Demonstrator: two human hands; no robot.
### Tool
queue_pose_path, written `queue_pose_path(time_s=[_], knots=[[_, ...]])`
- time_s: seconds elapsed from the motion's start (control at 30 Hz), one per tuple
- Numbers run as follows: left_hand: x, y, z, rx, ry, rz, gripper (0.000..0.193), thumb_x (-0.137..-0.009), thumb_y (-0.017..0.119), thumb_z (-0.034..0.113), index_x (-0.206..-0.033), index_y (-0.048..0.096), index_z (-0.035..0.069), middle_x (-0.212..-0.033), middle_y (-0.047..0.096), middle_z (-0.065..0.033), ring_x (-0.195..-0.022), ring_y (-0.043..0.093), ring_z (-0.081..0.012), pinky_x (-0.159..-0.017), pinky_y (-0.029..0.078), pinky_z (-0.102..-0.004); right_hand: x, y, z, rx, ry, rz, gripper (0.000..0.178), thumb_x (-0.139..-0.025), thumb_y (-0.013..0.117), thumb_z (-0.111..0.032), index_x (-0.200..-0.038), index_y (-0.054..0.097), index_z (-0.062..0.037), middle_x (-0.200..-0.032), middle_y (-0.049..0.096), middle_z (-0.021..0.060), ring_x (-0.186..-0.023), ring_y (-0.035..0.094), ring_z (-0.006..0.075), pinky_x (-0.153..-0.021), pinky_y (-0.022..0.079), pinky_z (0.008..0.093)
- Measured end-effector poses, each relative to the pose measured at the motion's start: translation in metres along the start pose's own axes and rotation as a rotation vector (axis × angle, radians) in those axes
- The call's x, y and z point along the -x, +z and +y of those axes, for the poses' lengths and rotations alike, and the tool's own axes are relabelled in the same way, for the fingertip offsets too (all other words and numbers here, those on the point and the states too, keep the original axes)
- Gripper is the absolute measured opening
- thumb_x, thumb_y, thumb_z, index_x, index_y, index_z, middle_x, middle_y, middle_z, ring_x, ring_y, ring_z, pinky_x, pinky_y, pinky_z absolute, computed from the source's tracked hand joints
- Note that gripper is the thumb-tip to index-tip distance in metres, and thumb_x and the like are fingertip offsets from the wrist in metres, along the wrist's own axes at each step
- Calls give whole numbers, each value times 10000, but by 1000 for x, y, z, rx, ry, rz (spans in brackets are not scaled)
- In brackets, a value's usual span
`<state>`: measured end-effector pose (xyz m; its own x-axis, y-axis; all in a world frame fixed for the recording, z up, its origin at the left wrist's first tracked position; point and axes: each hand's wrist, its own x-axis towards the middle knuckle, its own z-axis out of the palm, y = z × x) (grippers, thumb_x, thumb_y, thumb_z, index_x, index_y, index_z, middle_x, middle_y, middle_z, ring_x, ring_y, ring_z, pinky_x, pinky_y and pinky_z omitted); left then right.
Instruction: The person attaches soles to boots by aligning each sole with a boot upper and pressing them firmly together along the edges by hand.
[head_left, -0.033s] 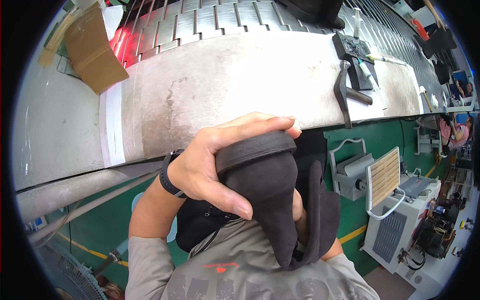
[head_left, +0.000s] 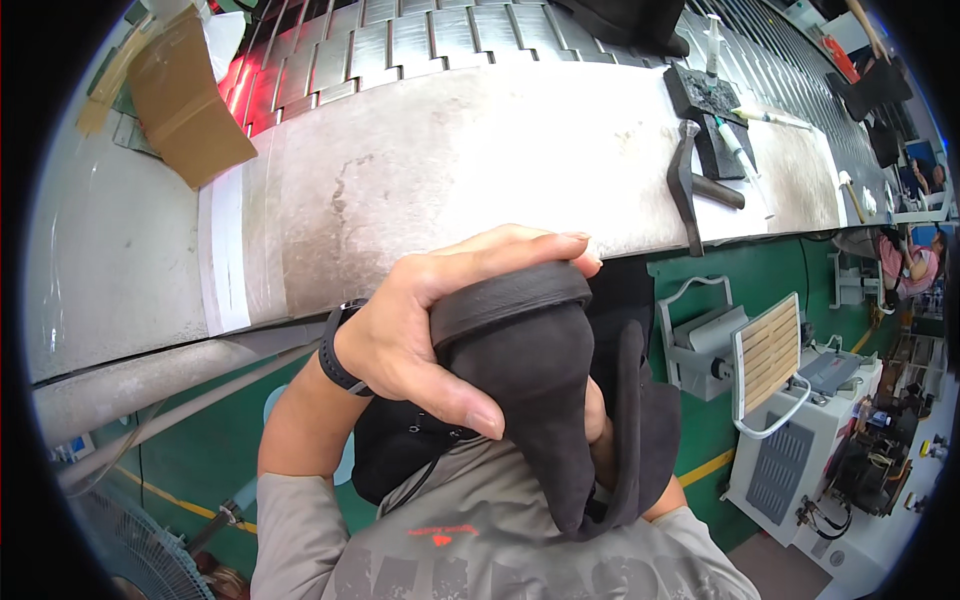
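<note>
Green floor (head_left: 705,430), glaring worktable (head_left: 420,170)

Its pale, stained top catches white light beside a slatted metal conveyor (head_left: 410,42), tinged red at left; yellow lines (head_left: 712,465) cross the floor, a white machine cabinet (head_left: 786,450) stands right, a fan (head_left: 130,530) lower left

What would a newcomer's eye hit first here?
The black boot at the centre, clasped in the person's left grip. Next, the hammer toward the right of the pale worktable, near syringes. Then the red glow at upper left, by the slatted metal conveyor.
</note>
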<state>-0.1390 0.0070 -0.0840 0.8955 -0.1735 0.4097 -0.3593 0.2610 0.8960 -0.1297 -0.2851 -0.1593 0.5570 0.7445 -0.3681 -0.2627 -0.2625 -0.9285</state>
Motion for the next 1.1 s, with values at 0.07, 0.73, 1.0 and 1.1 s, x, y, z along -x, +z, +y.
queue_pose_path(time_s=[0.07,0.73,1.0,1.1], knots=[[0,1,0,11,-4,6,1253,-597,1050,413,-1584,484,-112,-1466,594,-355,-1363,599,-426,-1138,485,-530,-4,-3,6,51,-82,-48,447,-1208,302,-316,-1260,601,11,-1238,615,123,-1170,567,221,-1131,414,325],[-4,7,4,29,-125,79,1120,-671,1012,336,-1571,508,-103,-1492,610,-292,-1385,607,-372,-1175,484,-477,2,6,-54,309,-180,84,452,-1219,290,-333,-1336,607,-32,-1254,631,116,-1203,586,223,-1159,416,315],[-7,8,9,-42,-182,102,1088,-732,992,334,-1585,480,-105,-1523,610,-264,-1386,624,-319,-1185,486,-434,-4,10,-76,62,153,11,442,-1196,384,-312,-1458,566,-6,-1366,625,131,-1284,577,205,-1157,408,309],[-8,15,24,-68,-236,156,1035,-762,1000,309,-1582,500,-77,-1523,623,-250,-1375,639,-305,-1174,494,-419,-8,10,-75,-30,221,-20,419,-1184,416,-293,-1442,574,-3,-1334,638,129,-1250,592,198,-1125,427,305]])
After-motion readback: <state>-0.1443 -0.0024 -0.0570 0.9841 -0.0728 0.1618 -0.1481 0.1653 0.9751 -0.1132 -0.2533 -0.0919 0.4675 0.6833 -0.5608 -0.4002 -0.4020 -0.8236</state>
